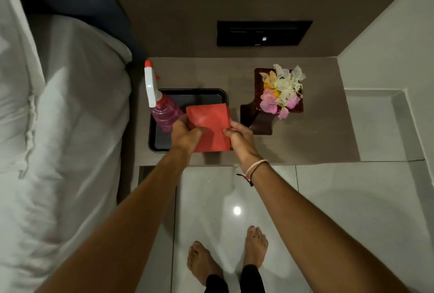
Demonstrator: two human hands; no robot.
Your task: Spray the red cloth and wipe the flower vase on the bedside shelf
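Left hand point(186, 134): closed on the left edge of the red cloth point(211, 125), fingers curled over the fabric, forearm reaching in from the lower left.
Right hand point(239, 137): pinching the right edge of the same cloth between thumb and fingertips; thin bands point(254, 169) circle the wrist.
Red cloth: held between both hands, spread fairly flat and folded, lifted above the front right part of the tray; its far edge overlaps the tray's inner surface in view.
Tray point(206, 93): dark, rectangular with rounded corners, lying on the left part of the bedside shelf point(317, 128).
Spray bottle point(162, 109): stands upright in the tray's left side, clear body with pink liquid, white trigger head with a red nozzle tip pointing towards the wall; just beside the left hand, whether touching it I cannot tell.
Flower vase point(260, 121): dark, square-topped, standing on the shelf to the right of the tray, apart from it and close to the right hand; pink, white and yellow flowers point(281, 90) fill its top.
Bedside shelf: brown-grey surface set in a corner against the wall, with a black panel point(264, 33) on the wall above it.
Bed point(58, 116): white bedding along the left side, next to the shelf.
Floor point(340, 198): glossy pale tiles; two bare feet point(204, 262) stand below the shelf's front edge.
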